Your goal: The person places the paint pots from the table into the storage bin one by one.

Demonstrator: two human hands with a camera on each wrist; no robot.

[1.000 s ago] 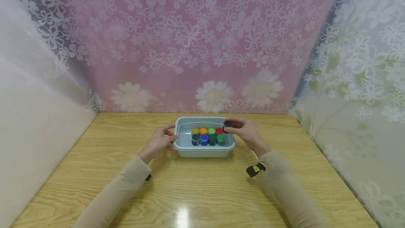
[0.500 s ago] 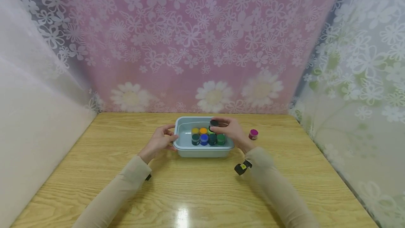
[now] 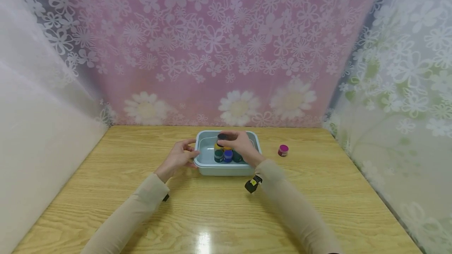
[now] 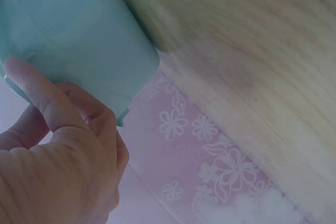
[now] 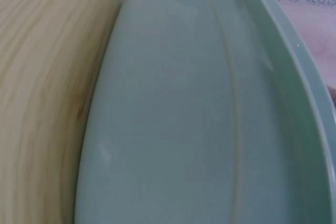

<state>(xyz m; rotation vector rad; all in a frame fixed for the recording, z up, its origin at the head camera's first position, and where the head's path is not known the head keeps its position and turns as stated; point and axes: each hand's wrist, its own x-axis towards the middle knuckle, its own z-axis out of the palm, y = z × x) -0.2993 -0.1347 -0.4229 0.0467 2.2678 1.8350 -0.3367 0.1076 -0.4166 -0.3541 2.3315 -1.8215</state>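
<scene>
A pale blue-grey plastic tub point(image 3: 206, 162) sits mid-table in the head view, holding several small paint pots with coloured lids point(image 3: 227, 155). My right hand point(image 3: 237, 143) is over the tub and pinches a dark-lidded pot point(image 3: 223, 137) above the back row. My left hand point(image 3: 178, 158) holds the tub's left rim, thumb point(image 4: 39, 90) against its wall point(image 4: 79, 30). The right wrist view shows only the tub's bare inside point(image 5: 210, 129). A magenta-lidded pot point(image 3: 283, 150) stands alone on the table right of the tub.
The wooden table point(image 3: 219, 211) is bordered by a pink flowered curtain point(image 3: 219, 50) at the back, a plain panel on the left and a pale flowered curtain on the right. A small black tag point(image 3: 251, 185) hangs at my right wrist.
My right hand carried the dark-lidded pot leftward from the tub's right rim to above the back-left pots. The magenta pot came into view. The left hand stayed put.
</scene>
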